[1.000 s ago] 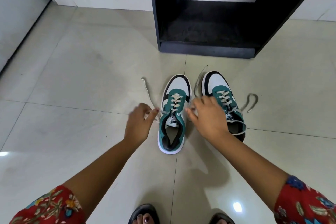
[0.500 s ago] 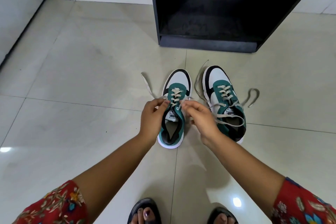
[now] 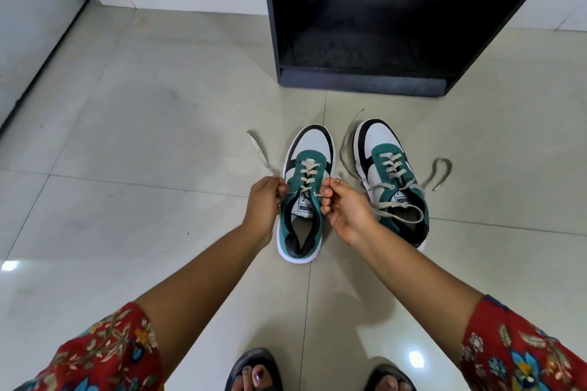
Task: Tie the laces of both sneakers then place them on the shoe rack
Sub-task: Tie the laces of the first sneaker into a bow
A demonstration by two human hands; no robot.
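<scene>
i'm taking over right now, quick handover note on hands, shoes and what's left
Left hand: pinching one lace end of the left sneaker.
Right hand: pinching that sneaker's other lace end.
Both sneakers stand side by side on the floor, toes toward the shoe rack.
Right sneaker: laces loose, trailing on the tiles.
Done: nothing tied yet.
Left: tie both sneakers, then set them on the rack.
</scene>
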